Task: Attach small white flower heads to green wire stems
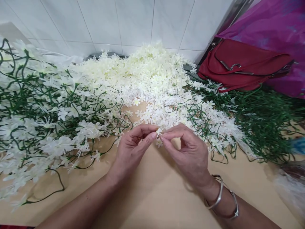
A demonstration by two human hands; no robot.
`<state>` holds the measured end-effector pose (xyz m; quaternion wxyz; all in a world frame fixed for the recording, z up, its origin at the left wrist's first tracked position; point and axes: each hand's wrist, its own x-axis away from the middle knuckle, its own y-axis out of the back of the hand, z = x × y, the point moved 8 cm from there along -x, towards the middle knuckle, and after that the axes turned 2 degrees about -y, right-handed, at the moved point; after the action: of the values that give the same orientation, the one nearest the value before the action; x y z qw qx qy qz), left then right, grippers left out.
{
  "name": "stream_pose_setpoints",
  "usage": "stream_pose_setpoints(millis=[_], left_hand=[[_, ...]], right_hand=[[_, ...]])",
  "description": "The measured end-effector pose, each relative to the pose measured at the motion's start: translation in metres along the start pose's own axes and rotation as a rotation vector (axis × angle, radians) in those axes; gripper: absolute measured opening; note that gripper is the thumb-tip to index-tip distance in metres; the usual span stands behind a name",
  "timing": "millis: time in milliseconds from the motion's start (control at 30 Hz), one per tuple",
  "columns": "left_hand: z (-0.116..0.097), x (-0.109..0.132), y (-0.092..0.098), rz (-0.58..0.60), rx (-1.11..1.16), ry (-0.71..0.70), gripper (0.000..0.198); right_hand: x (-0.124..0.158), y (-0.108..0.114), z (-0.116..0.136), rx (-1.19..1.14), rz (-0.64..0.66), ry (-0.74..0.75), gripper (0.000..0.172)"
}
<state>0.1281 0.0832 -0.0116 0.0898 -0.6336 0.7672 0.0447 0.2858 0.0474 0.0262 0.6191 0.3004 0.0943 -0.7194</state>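
Above the middle of the tan table, a small white artificial flower (159,131) is pinched between the fingertips of both hands. My left hand (135,146) holds it from the left with thumb and forefinger. From the right, my right hand (187,148) grips it the same way, with metal bangles at that wrist. Just below the fingertips another loose white blossom (159,143) lies on the table. Beyond the hands spreads a heap of loose white petal flowers (152,71). White flowers on green stems (64,111) are piled to the left.
Green stems (262,121) lie in a mass at the right, with more white flowers (214,117) beside them. A red handbag (243,63) rests behind, against a purple bag (269,25). White wall tiles (133,22) bound the back. Clear plastic (292,184) sits at the right edge.
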Motion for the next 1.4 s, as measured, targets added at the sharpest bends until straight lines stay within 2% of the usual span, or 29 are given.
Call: stream_pose_setpoints(millis=[133, 233, 267, 333, 367, 433, 500, 567, 667, 700, 767, 900, 1033, 1167, 1267, 1333, 1400], left_hand=[[-0.014, 0.006, -0.002, -0.011, -0.268, -0.229, 0.011], [-0.026, 0.011, -0.008, -0.008, -0.446, -0.394, 0.013], [-0.029, 0.013, -0.01, -0.005, -0.485, -0.438, 0.014], [-0.033, 0.016, -0.014, 0.01, -0.538, -0.509, 0.016], [-0.034, 0.017, -0.015, 0.018, -0.547, -0.529, 0.018], [-0.034, 0.017, -0.015, 0.029, -0.533, -0.517, 0.018], [-0.031, 0.012, -0.007, 0.013, -0.496, -0.434, 0.023], [-0.03, 0.003, 0.009, -0.063, -0.47, -0.361, 0.031], [-0.041, -0.007, 0.041, -0.238, -0.566, -0.409, 0.025], [-0.044, -0.01, 0.046, -0.233, -0.647, -0.429, 0.019], [-0.046, -0.017, 0.046, -0.091, -0.767, -0.47, 0.015], [-0.035, -0.012, 0.027, 0.319, -0.919, -0.526, 0.027], [-0.022, -0.002, 0.015, 0.529, -1.034, -0.49, 0.024], [-0.02, 0.001, 0.001, 0.611, -1.051, -0.481, 0.021], [-0.019, 0.0, -0.008, 0.618, -1.091, -0.475, 0.022], [-0.02, -0.002, -0.009, 0.576, -1.064, -0.47, 0.019], [-0.026, -0.007, -0.003, 0.434, -0.926, -0.45, 0.015]], right_hand=[[0.002, 0.001, 0.002, 0.089, -0.024, -0.008, 0.02], [0.004, 0.002, -0.011, 0.034, -0.035, -0.166, 0.016], [0.004, 0.002, -0.017, -0.005, -0.035, -0.23, 0.02], [0.003, 0.002, -0.025, -0.056, -0.025, -0.308, 0.032], [0.002, 0.002, -0.026, -0.056, -0.01, -0.315, 0.033], [-0.002, 0.003, -0.026, -0.046, 0.015, -0.284, 0.021], [-0.006, 0.006, -0.026, -0.08, 0.005, -0.241, 0.011], [-0.009, 0.011, -0.029, -0.152, -0.041, -0.225, 0.008], [-0.01, 0.015, -0.038, -0.232, -0.09, -0.258, 0.008], [-0.01, 0.015, -0.042, -0.244, -0.09, -0.274, 0.009], [-0.01, 0.015, -0.048, -0.245, -0.087, -0.309, 0.009], [-0.01, 0.018, -0.055, -0.193, -0.1, -0.327, 0.013], [-0.012, 0.02, -0.055, -0.131, -0.087, -0.297, 0.012], [-0.011, 0.018, -0.056, -0.135, -0.069, -0.306, 0.008], [-0.011, 0.018, -0.057, -0.147, -0.07, -0.319, 0.008], [-0.011, 0.018, -0.055, -0.149, -0.076, -0.318, 0.009], [-0.011, 0.017, -0.051, -0.147, -0.074, -0.305, 0.008]])
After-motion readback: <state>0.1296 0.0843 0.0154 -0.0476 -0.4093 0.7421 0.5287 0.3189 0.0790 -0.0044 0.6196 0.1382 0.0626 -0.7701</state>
